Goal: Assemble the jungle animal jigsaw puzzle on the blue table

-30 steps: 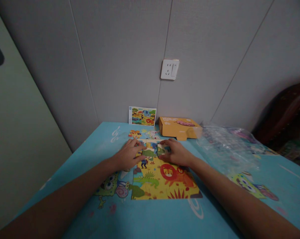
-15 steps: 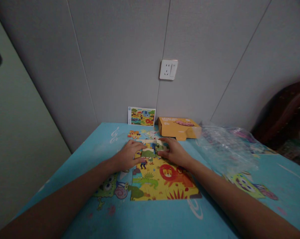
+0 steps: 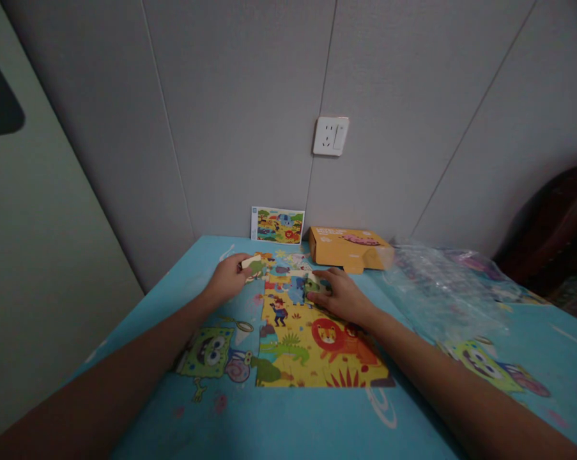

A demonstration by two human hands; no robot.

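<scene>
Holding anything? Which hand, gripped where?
Left hand: a puzzle piece, pinched at its left end. Right hand: a second puzzle piece, between thumb and fingers at its right side; whether it's lifted, can't tell.

At one o'clock on the puzzle [image 3: 312, 327], a green piece [image 3: 313, 285] is partly covered by the right hand [image 3: 342, 292]; at eleven, a second piece [image 3: 254, 266] by the left hand [image 3: 227, 277]. At the view's three o'clock, a dark red object [image 3: 551, 223] is cut off. Lettering [image 3: 331, 230] on the orange box [image 3: 353, 254] cannot be read.
</scene>
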